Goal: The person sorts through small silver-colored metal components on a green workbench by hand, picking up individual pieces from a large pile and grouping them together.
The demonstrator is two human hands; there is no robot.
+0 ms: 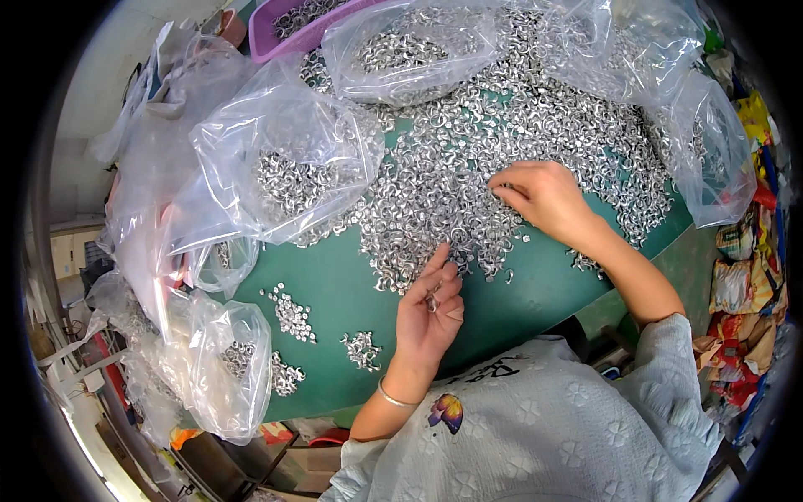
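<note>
A wide heap of small, shiny, curved metal pieces (435, 180) covers much of the green tabletop (535, 293). My left hand (429, 316) is palm up at the heap's near edge, with its index finger stretched toward the pieces. Its other fingers curl over a few small metal pieces (432, 299) in the palm. Over the right side of the heap, my right hand (548, 199) has its thumb and fingertips pinched together. Whatever lies between those fingertips is too small to make out.
Clear plastic bags with metal pieces lie at the left (288, 155), back (410, 54) and near left (230, 360). A purple basket (266, 33) stands at the back. Two small piles (293, 318) (361, 350) sit left of my left hand. Colourful packages (740, 289) are stacked far right.
</note>
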